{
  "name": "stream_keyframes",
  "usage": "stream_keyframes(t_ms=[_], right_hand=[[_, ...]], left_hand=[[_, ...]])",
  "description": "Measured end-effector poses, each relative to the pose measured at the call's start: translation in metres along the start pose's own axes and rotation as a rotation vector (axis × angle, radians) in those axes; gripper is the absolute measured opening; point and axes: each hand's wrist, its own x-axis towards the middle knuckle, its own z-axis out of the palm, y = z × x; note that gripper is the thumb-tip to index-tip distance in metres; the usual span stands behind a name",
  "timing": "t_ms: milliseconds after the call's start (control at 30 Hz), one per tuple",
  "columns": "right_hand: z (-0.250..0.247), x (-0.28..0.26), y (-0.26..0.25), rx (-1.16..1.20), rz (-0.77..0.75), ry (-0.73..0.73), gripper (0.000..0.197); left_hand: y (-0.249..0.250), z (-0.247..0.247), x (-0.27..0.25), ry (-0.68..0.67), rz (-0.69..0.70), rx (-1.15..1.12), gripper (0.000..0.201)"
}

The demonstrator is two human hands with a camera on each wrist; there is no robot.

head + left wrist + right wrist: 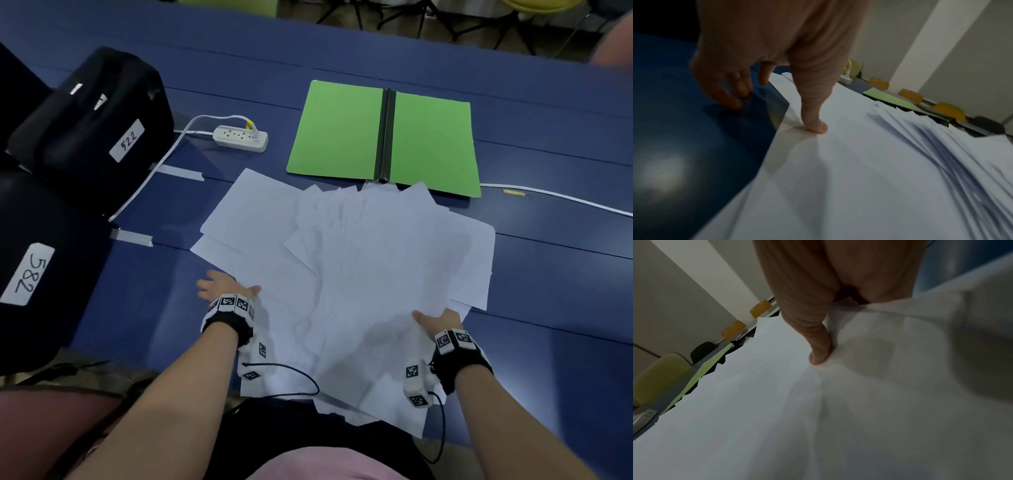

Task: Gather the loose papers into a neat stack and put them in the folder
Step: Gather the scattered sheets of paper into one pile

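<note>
While both hands sit at opposite edges of the papers (359, 274), the sheets lie fanned and overlapping between them on the blue table (548, 154), near edge hanging over the table's lip toward the person.

Left hand (222, 286): thumb (813, 123) pressed down on the top sheet at the pile's left edge; fingers (731, 91) curled loosely, tips on the bare table just outside the paper. No sheet pinched between thumb and fingers, as far as the wrist view shows.

Right hand (436, 320): thumb (820, 353) on top of the pile's right edge, fingers gone under the sheets, paper buckled around the grip. Holds the edge.

Folder (383, 137): green, dark spine, lying open and flat beyond both hands, past the far tips of the papers, some of which touch or overlap its near edge.

Beyond the left hand: white power strip (239, 137) with cable. Further left of that hand, two black cases (96, 137), labels "522" and "582".
</note>
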Motion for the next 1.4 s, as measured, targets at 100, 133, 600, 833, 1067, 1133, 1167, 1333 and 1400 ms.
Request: stream_keyframes(t_ms=[100, 133, 600, 833, 1067, 1133, 1167, 1333, 1400], right_hand=[[0.001, 0.000, 0.000, 0.012, 0.002, 0.011, 0.043], [0.001, 0.000, 0.000, 0.011, 0.005, 0.014, 0.044], [0.008, -0.004, -0.004, -0.043, 0.053, 0.078, 0.050], [0.012, -0.008, -0.007, -0.003, 0.061, 0.101, 0.045], [0.011, -0.010, -0.008, -0.001, 0.065, 0.102, 0.047], [0.010, -0.011, -0.009, -0.007, 0.067, 0.093, 0.047], [0.009, -0.011, -0.009, -0.010, 0.068, 0.092, 0.046], [0.009, -0.011, -0.010, -0.015, 0.072, 0.085, 0.046], [0.009, -0.011, -0.010, -0.021, 0.073, 0.083, 0.046]], left_hand=[[0.004, -0.002, 0.007, -0.021, 0.044, -0.052, 0.076], [0.005, -0.001, 0.007, 0.004, 0.078, -0.035, 0.073], [-0.006, 0.015, -0.003, 0.034, 0.162, -0.193, 0.053], [0.012, 0.013, -0.012, -0.042, 0.233, -0.031, 0.076], [0.021, 0.010, -0.002, -0.171, 0.299, -0.024, 0.021], [0.019, 0.013, 0.000, -0.231, 0.342, -0.178, 0.037], [0.019, 0.012, 0.002, -0.241, 0.339, -0.248, 0.043], [0.026, -0.021, 0.014, -0.109, 0.200, -0.548, 0.046], [0.031, -0.035, 0.026, -0.075, 0.130, -0.596, 0.049]])
